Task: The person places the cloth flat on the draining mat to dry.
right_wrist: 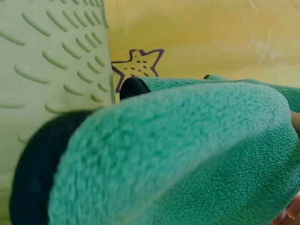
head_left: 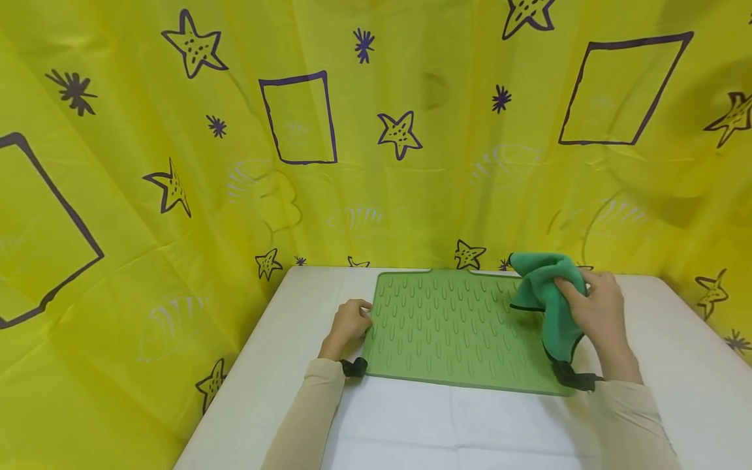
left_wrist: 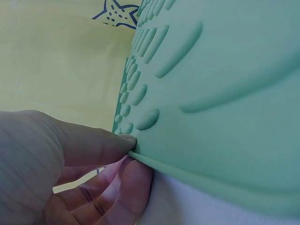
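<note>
A green mat (head_left: 440,326) with rows of raised oblong ridges lies on the white table. My left hand (head_left: 350,321) pinches its left edge between thumb and fingers; the left wrist view shows the thumb (left_wrist: 101,143) on top and the fingers curled below the rim. My right hand (head_left: 602,310) grips a teal cloth (head_left: 549,287) with dark edging, bunched and hanging over the mat's right part. In the right wrist view the cloth (right_wrist: 187,150) fills much of the picture and hides most of that hand.
The white table (head_left: 399,418) extends in front of the mat and to both sides. A yellow curtain (head_left: 364,189) printed with stars, fish and dark frames hangs behind the table and along its sides. Dark straps (head_left: 576,377) sit at both wrists.
</note>
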